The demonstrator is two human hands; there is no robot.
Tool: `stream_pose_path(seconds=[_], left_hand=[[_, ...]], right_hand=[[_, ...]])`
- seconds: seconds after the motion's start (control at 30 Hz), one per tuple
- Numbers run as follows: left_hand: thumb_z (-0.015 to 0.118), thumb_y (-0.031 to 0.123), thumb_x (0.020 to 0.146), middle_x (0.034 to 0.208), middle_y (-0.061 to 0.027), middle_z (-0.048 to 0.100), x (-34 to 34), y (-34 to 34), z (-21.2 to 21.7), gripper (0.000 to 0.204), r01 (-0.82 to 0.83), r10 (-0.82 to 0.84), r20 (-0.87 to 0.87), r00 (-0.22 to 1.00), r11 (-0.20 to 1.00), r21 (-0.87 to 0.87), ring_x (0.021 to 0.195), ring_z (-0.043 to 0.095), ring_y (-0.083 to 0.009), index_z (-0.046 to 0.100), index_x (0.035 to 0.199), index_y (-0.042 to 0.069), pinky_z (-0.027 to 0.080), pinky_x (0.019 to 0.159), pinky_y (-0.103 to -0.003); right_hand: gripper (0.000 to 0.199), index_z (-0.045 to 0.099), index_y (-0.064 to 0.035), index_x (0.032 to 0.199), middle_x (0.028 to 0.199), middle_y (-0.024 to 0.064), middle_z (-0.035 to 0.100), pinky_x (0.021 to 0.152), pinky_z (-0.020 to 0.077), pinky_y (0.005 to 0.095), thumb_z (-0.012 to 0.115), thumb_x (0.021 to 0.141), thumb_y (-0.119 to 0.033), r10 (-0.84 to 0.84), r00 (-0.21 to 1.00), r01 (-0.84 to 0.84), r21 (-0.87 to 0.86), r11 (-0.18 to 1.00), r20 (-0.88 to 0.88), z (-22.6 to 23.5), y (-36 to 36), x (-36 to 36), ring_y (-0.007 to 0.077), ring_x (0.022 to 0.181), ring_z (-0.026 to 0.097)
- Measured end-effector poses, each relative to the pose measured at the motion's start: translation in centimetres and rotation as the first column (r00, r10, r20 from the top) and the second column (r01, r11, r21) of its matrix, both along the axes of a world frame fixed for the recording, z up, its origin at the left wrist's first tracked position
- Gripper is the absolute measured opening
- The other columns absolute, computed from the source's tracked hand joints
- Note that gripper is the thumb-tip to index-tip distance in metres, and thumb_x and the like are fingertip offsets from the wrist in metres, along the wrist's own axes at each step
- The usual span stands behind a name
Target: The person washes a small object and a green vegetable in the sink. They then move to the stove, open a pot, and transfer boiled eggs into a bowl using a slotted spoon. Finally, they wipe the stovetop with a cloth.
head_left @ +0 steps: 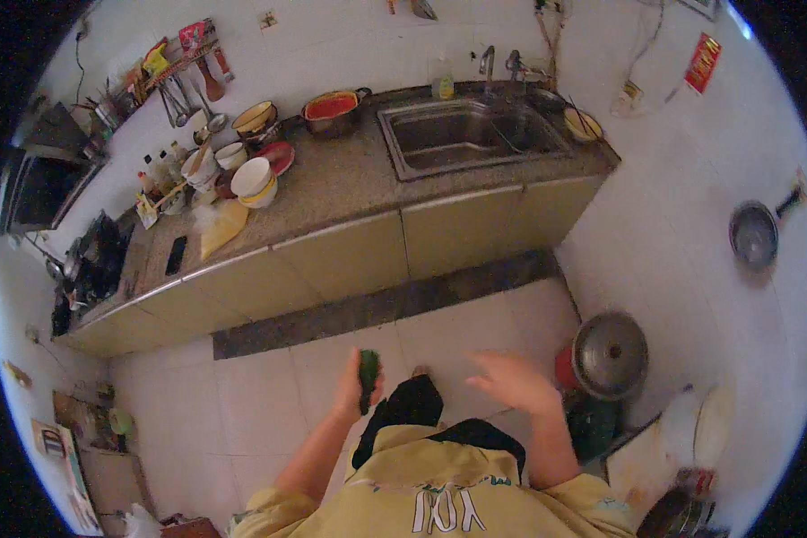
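Note:
My left hand (349, 387) is closed round a dark green oblong thing (368, 369), held upright over the floor in front of me. It has the look of a cucumber, but the blur hides its exact kind. To the right, my right hand (509, 380) is held in the air with its fingers stretched out and nothing in it. Motion softens its outline. Both hands are well apart from the counter (350, 188) and from each other.
A double sink (448, 170) with taps is set into the counter. Bowls (255, 177), a red-filled pot (330, 109), a yellow bag (224, 226), a phone (177, 255) and a stove (99, 260) line it. A lidded pot (610, 356) stands at my right; a pan (754, 235) hangs on the wall.

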State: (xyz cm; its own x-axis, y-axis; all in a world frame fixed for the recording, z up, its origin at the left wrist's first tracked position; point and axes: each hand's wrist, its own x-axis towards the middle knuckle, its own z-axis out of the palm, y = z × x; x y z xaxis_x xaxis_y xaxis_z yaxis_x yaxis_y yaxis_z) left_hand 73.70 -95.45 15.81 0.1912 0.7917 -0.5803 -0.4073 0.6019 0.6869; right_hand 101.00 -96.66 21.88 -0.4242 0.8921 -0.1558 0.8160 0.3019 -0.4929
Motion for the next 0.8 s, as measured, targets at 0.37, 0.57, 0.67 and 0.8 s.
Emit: stream_pose_path(seconds=[0.37,0.57,0.67,0.8], left_hand=[[0.029,0.055,0.083,0.049,-0.0034,0.043,9.0,27.3,-0.6,0.051,-0.214,0.214,-0.137,0.967,0.977,0.017,0.035,0.037,-0.0146,0.048,0.076,0.008,0.027,0.032,-0.026],[0.037,0.045,0.085,0.065,-0.0056,0.047,21.0,46.8,1.6,0.041,-0.004,0.013,-0.037,0.999,0.972,0.236,0.052,0.047,-0.0155,0.048,0.085,0.006,0.041,0.047,-0.027],[0.042,0.038,0.086,0.075,-0.0077,0.048,26.4,53.9,0.1,0.035,-0.036,-0.017,0.252,0.968,0.978,0.203,0.065,0.049,-0.0188,0.046,0.093,0.004,0.045,0.060,-0.032],[0.043,0.035,0.085,0.084,-0.0089,0.049,30.4,60.9,-0.5,0.036,-0.132,0.022,0.533,0.846,0.977,0.169,0.080,0.050,-0.0221,0.044,0.099,0.001,0.042,0.076,-0.035]], right_hand=[[0.044,0.042,-0.0064,0.118,0.112,0.0149,0.049,0.087,0.0364,0.0369,0.049,0.081,-0.028,0.041,0.993,-0.078,-0.341,0.937,-0.115,1.3,24.2,10.4,0.0309,0.104,0.045],[0.039,0.047,-0.0053,0.113,0.117,0.0149,0.046,0.092,0.0331,0.0367,0.051,0.080,-0.026,-0.139,0.956,0.119,-0.088,0.989,-0.257,-1.3,36.2,19.1,0.0304,0.109,0.042],[0.038,0.047,-0.0046,0.112,0.118,0.0147,0.045,0.093,0.0324,0.0370,0.051,0.080,-0.025,-0.132,0.937,0.134,-0.015,0.991,-0.324,-2.7,43.9,22.5,0.0303,0.110,0.041],[0.035,0.048,-0.0035,0.112,0.119,0.0138,0.045,0.091,0.0341,0.0324,0.053,0.080,-0.015,-0.189,0.872,0.253,0.086,0.964,-0.452,-6.0,58.3,24.3,0.0256,0.111,0.042]])
